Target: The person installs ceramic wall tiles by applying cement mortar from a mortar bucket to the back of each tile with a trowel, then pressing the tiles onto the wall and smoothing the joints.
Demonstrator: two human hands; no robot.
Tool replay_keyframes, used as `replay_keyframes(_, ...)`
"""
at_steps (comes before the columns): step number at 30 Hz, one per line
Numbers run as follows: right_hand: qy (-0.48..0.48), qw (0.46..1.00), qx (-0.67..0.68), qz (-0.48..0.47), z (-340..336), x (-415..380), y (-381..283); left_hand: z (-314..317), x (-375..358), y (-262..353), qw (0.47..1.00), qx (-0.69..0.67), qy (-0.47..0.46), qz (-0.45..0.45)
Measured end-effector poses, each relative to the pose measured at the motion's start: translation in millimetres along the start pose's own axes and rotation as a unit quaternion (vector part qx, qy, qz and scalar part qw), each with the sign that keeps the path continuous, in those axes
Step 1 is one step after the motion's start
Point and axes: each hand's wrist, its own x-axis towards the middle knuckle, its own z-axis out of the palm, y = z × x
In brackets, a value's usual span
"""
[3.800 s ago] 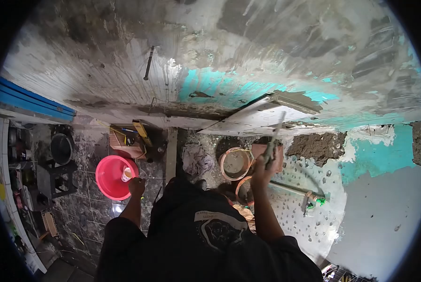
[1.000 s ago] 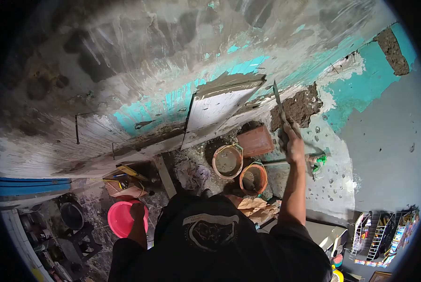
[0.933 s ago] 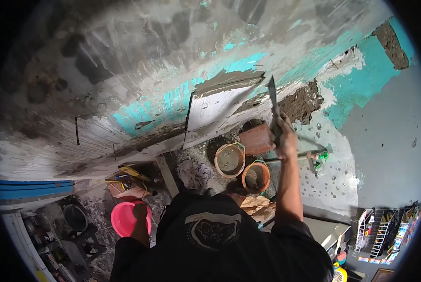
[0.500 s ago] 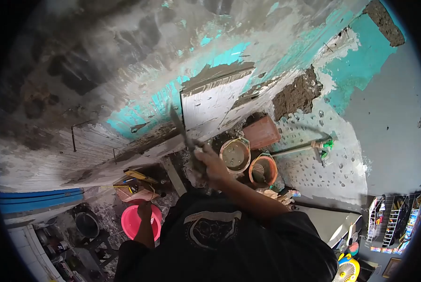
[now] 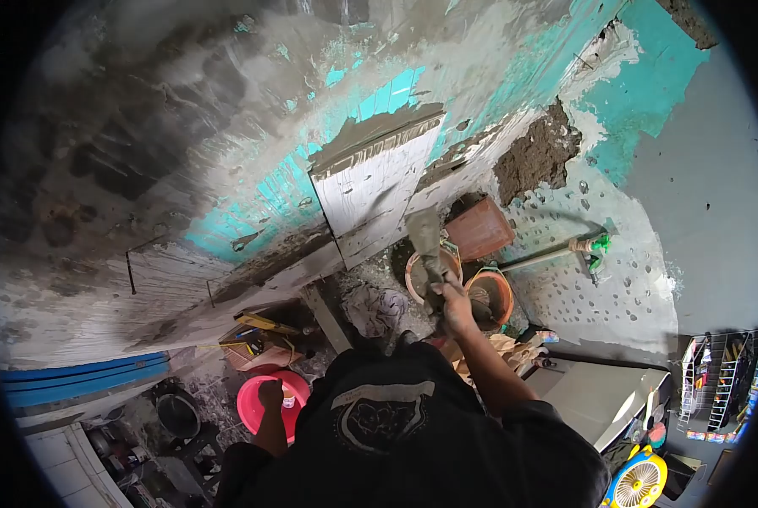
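My right hand (image 5: 453, 305) is closed round the handle of a trowel (image 5: 424, 233). Its mortar-smeared blade points up, over the far rim of a bucket (image 5: 415, 284) of grey mix as I see it. Beside that stands an orange bucket (image 5: 506, 302), partly behind my right hand and forearm. Low on the left, my left hand (image 5: 270, 393) hangs over a pink basin (image 5: 252, 416), fingers curled in; whatever they hold, if anything, is hidden. A small pale cup-like thing (image 5: 289, 399) shows inside the basin, next to that hand.
The wall (image 5: 252, 127) has patchy grey plaster, turquoise paint and a white panel (image 5: 370, 186). A reddish-brown tub (image 5: 480, 229), a crumpled cloth (image 5: 374, 309), a wooden plank (image 5: 324, 317) and a black bucket (image 5: 178, 413) are on the floor. A yellow fan (image 5: 637, 481) stands lower right.
My right hand and the trowel have moved right and down, from in front of the wall to over the buckets. The view has shifted slightly. My left hand stays at the pink basin.
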Motion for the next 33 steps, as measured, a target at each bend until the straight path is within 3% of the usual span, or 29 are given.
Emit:
replay_keyframes(3, -0.056, 0.991, -0.055, -0.106, -1, 10, -30, -2, 11, 9, 1.0, 0.001, -0.003, -0.031)
replay_keyframes(7, 0.007, 0.985, -0.071, -0.16, 32, 19, -90, -9, 26, 30, 0.997, -0.056, 0.014, -0.041)
replay_keyframes(10, -0.027, 0.985, -0.037, -0.164, 41, 36, -125, -14, 33, 47, 0.992, -0.112, 0.033, -0.045)
replay_keyframes(15, -0.009, 0.992, -0.029, -0.125, 44, 53, -154, -36, 26, 72, 0.99, -0.09, -0.038, -0.099)
replay_keyframes(18, -0.021, 0.993, 0.008, -0.113, 53, 47, -159, 34, 26, 3, 0.986, 0.158, -0.024, 0.054)
replay_keyframes(21, -0.045, 0.994, 0.03, -0.096, 60, 39, -155, 55, 6, -28, 1.0, -0.001, -0.019, 0.006)
replay_keyframes(25, -0.052, 0.997, 0.019, -0.061, 87, 18, -136, 45, -11, -19, 0.997, 0.003, -0.055, -0.058)
replay_keyframes(33, -0.235, 0.964, 0.08, 0.098, 113, -14, -43, 5, 12, 16, 0.998, 0.009, -0.045, -0.052)
